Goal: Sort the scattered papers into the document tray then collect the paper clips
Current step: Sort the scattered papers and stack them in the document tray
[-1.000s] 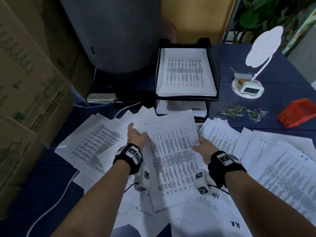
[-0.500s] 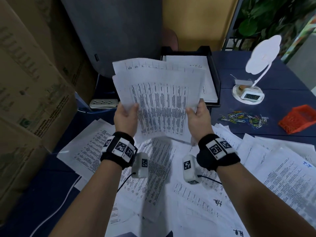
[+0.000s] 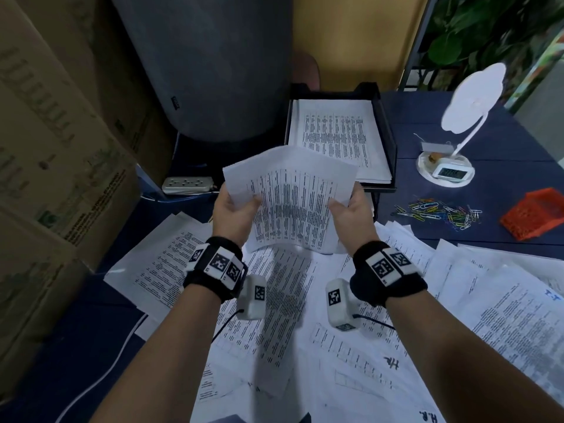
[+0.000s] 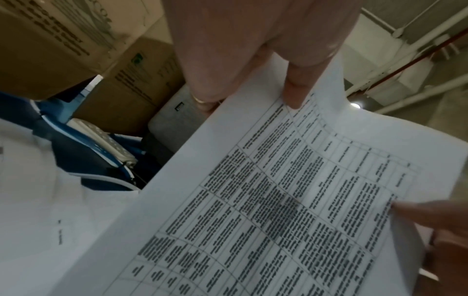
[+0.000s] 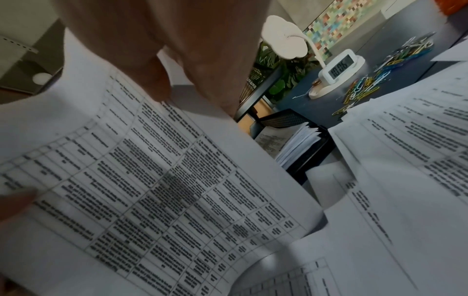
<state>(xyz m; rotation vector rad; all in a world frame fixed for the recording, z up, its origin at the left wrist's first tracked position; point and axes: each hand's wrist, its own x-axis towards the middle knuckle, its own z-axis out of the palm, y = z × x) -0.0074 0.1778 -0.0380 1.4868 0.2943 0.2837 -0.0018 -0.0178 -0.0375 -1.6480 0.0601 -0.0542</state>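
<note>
Both hands hold a small bundle of printed sheets (image 3: 291,198) in the air just in front of the black document tray (image 3: 389,132). My left hand (image 3: 233,207) grips the bundle's left edge, thumb on top (image 4: 295,96). My right hand (image 3: 349,209) grips the right edge (image 5: 162,88). The sheets (image 4: 278,200) bow upward in the middle. The tray's top tier carries a stack of papers (image 3: 334,134); more lie in the lower tier (image 5: 296,144). Many loose papers (image 3: 305,331) cover the blue desk below my arms. Coloured paper clips (image 3: 439,212) lie scattered right of the tray.
An orange mesh basket (image 3: 537,213) sits at the right edge. A white desk lamp with a clock base (image 3: 448,169) stands behind the clips. Cardboard boxes (image 3: 52,148) and a grey cylinder (image 3: 210,65) crowd the left. A power strip (image 3: 187,184) and white cable (image 3: 100,380) lie at the left.
Both hands lifted the bundle off the desk pile, raised it upright, then lowered and tilted it toward the tray, so the tray's top stack shows again.
</note>
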